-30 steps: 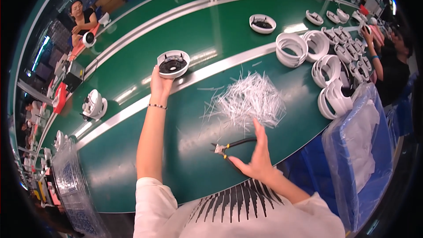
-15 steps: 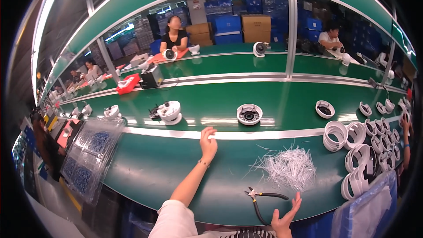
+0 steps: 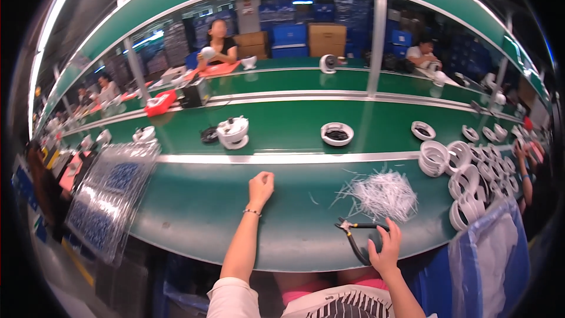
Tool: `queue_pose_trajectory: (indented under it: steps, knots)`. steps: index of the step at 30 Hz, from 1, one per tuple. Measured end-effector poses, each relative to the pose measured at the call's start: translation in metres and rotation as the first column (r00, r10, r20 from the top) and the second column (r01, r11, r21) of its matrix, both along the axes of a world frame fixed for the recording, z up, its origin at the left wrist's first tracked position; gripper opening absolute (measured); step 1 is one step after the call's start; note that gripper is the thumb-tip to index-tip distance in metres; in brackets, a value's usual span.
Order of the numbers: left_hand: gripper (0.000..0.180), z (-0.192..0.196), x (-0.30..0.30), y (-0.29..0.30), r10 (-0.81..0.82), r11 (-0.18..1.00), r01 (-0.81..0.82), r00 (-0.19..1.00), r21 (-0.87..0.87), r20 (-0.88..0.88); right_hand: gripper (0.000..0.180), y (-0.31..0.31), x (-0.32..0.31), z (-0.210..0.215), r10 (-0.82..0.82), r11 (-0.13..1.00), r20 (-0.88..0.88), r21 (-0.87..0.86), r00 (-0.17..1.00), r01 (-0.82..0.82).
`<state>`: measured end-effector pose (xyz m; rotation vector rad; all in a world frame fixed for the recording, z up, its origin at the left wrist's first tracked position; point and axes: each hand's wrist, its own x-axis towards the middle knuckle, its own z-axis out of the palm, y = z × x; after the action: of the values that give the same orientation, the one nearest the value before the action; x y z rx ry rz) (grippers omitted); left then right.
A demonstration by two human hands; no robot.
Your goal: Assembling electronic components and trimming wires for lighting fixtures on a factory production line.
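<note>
Right hand (image 3: 385, 252) grips the black-handled pliers (image 3: 356, 237) beside the white ties (image 3: 381, 193); left hand (image 3: 260, 187) rests loosely closed and empty on the green bench (image 3: 194, 206); recommend a firmer handle grip before cutting.

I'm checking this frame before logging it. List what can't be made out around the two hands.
- Left hand: curled; fingers hide whether it holds anything.
- Pliers: right hand covers the handle ends.
- White ties: too fine and tangled to count.
- Blue bag: contents blurred at the fisheye rim.
</note>
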<state>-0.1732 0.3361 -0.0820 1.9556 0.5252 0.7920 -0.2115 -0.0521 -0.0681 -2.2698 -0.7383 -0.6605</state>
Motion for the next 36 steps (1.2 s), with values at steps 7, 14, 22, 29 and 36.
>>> queue_pose_trajectory:
  steps: [7, 14, 22, 29, 36]
  knots:
    - [0.022, 0.0, 0.007, 0.016, -0.001, 0.953, 0.051, 0.986, -0.298, 0.168, 0.04, -0.007, 0.003, -0.006, -0.128, 0.986, 0.04, 0.116, 0.991, 0.122]
    - [0.036, -0.017, 0.015, 0.017, -0.098, 0.919, 0.177, 0.968, -0.352, 0.233, 0.041, -0.011, -0.003, -0.015, -0.234, 0.965, 0.051, 0.132, 0.971, 0.226]
    - [0.035, -0.021, 0.018, 0.047, -0.119, 0.953, 0.161, 0.978, -0.255, 0.173, 0.035, 0.005, 0.005, -0.012, -0.163, 0.981, 0.065, 0.116, 0.984, 0.155]
    - [0.037, -0.033, 0.02, 0.049, -0.134, 0.956, 0.169, 0.979, -0.239, 0.156, 0.032, -0.001, 0.007, -0.011, -0.142, 0.986, 0.036, 0.093, 0.989, 0.138]
    - [0.026, -0.036, 0.017, 0.045, -0.11, 0.994, 0.111, 0.993, -0.008, 0.047, 0.023, -0.006, -0.005, 0.004, -0.124, 0.986, -0.011, 0.108, 0.992, 0.125]
